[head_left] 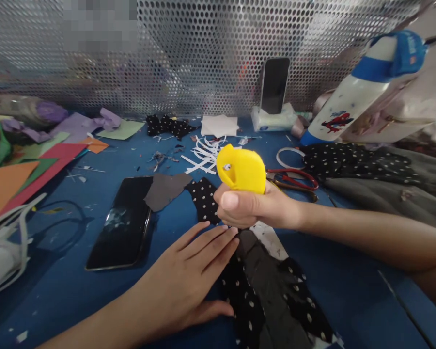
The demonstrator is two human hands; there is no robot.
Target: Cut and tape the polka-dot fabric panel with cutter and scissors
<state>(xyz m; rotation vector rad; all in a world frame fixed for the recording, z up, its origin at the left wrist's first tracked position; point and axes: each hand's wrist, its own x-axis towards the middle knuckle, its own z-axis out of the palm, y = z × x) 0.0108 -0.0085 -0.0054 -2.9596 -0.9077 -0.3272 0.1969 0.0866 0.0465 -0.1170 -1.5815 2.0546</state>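
My right hand (252, 208) is closed around a yellow glue gun (249, 169), held above the work. A small hole with something whitish inside shows at its near end; its nozzle is out of sight. My left hand (199, 271) lies flat with fingers outstretched, the fingertips beside the top of a grey fabric piece (267, 276). This grey piece runs between black fabric with white dots (243, 295) on either side. White card (271, 240) peeks out beneath. Just beyond my hands are a dotted scrap (204, 198) and a grey scrap (167, 190).
A black phone (123, 223) lies left of my hands. Behind are white paper strips (205, 155) and red-handled scissors (294, 178). A bottle (352, 92) leans at right near dotted cloth (352, 157). Coloured paper (51, 165) and a white cable (23, 228) occupy the left.
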